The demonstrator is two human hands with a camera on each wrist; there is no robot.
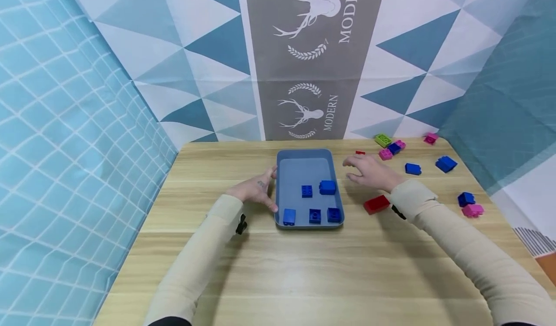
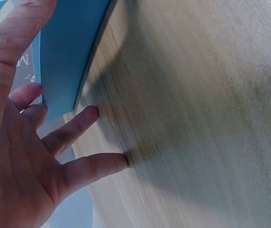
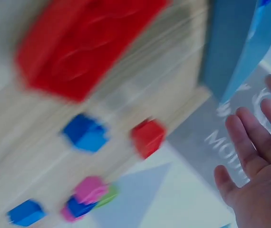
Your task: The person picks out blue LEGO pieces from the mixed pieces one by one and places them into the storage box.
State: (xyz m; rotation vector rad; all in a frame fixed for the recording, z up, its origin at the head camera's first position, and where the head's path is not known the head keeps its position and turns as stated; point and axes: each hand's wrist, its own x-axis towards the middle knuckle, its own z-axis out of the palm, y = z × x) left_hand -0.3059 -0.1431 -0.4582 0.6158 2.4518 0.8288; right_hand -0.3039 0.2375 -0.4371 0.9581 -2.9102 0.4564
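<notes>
A blue-grey tray (image 1: pixel 304 171) sits mid-table with several blue toy bricks (image 1: pixel 327 187) in it. My left hand (image 1: pixel 257 191) is at the tray's left side, thumb and fingertips against the wall and rim. In the left wrist view its fingers (image 2: pixel 73 130) are spread, two of them reaching down to the tabletop. Just right of the tray, my right hand (image 1: pixel 369 171) hovers above the table with nothing in it, fingers loosely extended. A large red brick (image 1: pixel 376 204) lies below that hand, and a small red brick (image 1: pixel 360 152) shows beyond its fingers.
At the back right lie a green brick (image 1: pixel 383 140), pink bricks (image 1: pixel 385 154) and a dark blue brick (image 1: pixel 394 148). Farther right are more blue bricks (image 1: pixel 446 163) and a pink brick (image 1: pixel 472 211) near the table's right edge. A patterned cloth (image 1: pixel 217 50) hangs behind the table.
</notes>
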